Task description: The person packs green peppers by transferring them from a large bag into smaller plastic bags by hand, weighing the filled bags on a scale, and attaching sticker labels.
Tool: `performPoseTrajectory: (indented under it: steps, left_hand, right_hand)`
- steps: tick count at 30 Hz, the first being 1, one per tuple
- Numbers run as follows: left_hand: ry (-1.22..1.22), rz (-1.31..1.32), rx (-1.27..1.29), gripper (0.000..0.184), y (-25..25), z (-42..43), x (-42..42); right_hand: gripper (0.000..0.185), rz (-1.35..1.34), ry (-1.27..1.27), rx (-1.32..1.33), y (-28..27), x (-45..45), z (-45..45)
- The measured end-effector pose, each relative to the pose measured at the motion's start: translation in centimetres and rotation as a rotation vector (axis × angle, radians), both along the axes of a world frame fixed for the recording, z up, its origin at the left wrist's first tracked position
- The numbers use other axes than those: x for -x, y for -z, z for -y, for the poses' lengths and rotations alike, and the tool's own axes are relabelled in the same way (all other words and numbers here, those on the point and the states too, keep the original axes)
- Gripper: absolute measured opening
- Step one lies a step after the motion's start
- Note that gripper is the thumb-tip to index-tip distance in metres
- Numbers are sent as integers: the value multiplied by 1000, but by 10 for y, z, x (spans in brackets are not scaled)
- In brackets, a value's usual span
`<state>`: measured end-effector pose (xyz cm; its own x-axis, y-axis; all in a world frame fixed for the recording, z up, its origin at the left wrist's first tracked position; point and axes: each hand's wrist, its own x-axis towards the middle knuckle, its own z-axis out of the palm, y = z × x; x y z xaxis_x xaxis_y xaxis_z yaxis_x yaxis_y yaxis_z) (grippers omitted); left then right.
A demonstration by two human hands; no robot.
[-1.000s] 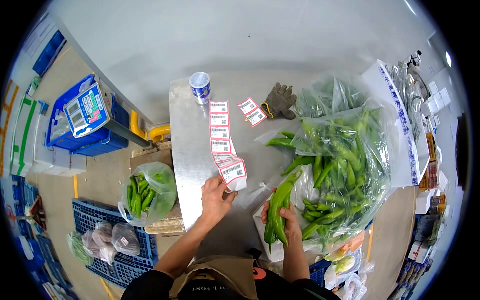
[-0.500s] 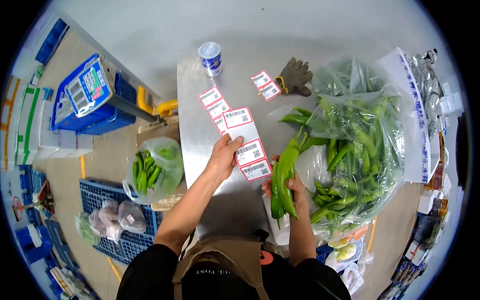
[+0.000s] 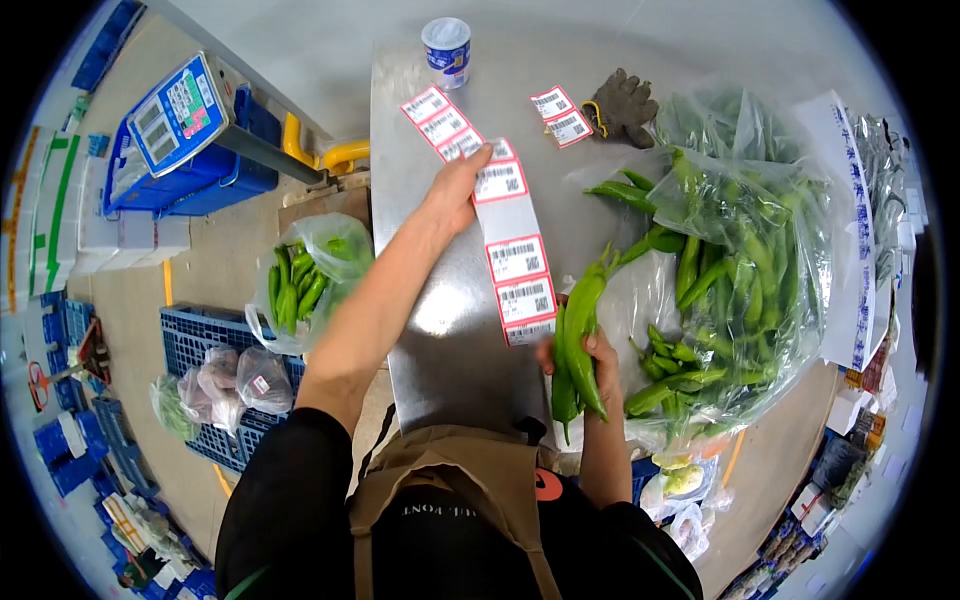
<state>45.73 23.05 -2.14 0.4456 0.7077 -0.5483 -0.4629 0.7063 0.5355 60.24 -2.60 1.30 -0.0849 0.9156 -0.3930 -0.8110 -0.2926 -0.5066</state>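
Observation:
My left hand [image 3: 458, 188] pinches a strip of red-bordered barcode labels [image 3: 519, 262] near its upper end, with the thumb on top. One stretch of the strip is bare backing. Its lower end hangs just above my right hand [image 3: 598, 362], which is wrapped round a few long green peppers [image 3: 580, 340]. Beyond my left hand lies another run of labels [image 3: 440, 122] on the steel table [image 3: 430, 330]; whether it joins the held strip is hidden. Right of the held peppers, a large clear plastic bag [image 3: 815, 290] lies open with many green peppers inside, some spilling out.
A white-and-blue tub [image 3: 446, 55], a short label piece [image 3: 562, 117] and a grey work glove [image 3: 622, 108] lie toward the back. At left stand a weighing scale [image 3: 175, 115], a bag of peppers [image 3: 345, 250] and a blue pallet [image 3: 190, 330] bearing bagged goods.
My left hand has moved up and away, shifting its grip to the strip's upper part, so more of the strip shows. My right hand still holds the peppers. The view has tilted slightly.

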Motion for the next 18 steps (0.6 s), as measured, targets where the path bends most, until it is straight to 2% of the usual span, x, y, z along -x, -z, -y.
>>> performPoseTrajectory:
  steps: [1,3,7,11,15,16,18]
  left_hand:
    - [-6,-53,-29,28,-7,-5,-4]
    - [85,-71,-247,22,-24,-12,-11]
    - [141,27,-395,29,-43,-25,-25]
    - [190,78,-472,36,-28,-40,-32]
    - [201,-277,-492,43,1,-52,-32]
    - [209,-447,-586,49,6,-49,-29]
    - [192,-534,-608,50,14,-45,-24]
  right_hand:
    - [74,19,12,11,-1,1,2]
    - [73,20,-16,5,1,-1,5]
    - [66,34,-8,23,3,-4,9]
    - [56,17,-13,44,1,-6,12]
    - [55,25,-5,88,5,-6,17]
    - [56,16,-15,91,7,-7,19]
    - [59,43,-17,102,6,-8,19]
